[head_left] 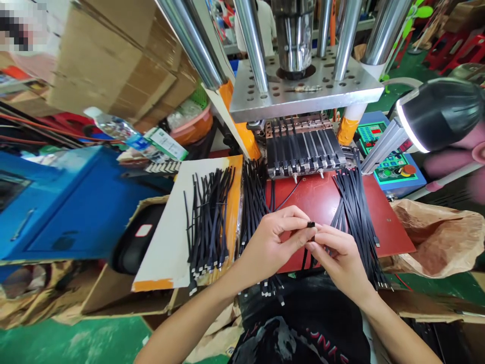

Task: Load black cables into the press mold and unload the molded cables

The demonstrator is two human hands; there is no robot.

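Observation:
In front of the red work surface (303,194), my left hand (278,235) pinches a small black cable end (311,224) between thumb and fingers. My right hand (341,253) meets it there, its fingertips closed on the same black cable. Most of the piece is hidden by the fingers. Short black lengths of cable hang below the hands. Just beyond them, a metal mould (305,151) holds a row of flat black cables under the press plate (306,93). A bundle of black cables (354,217) with metal plug ends lies right of my right hand.
More black cables (208,217) lie on a white board (166,237) at the left, with another bundle (253,202) beside it. A lamp (439,114) and a control box (394,156) stand at the right. A paper-lined container (443,237) sits near the right edge.

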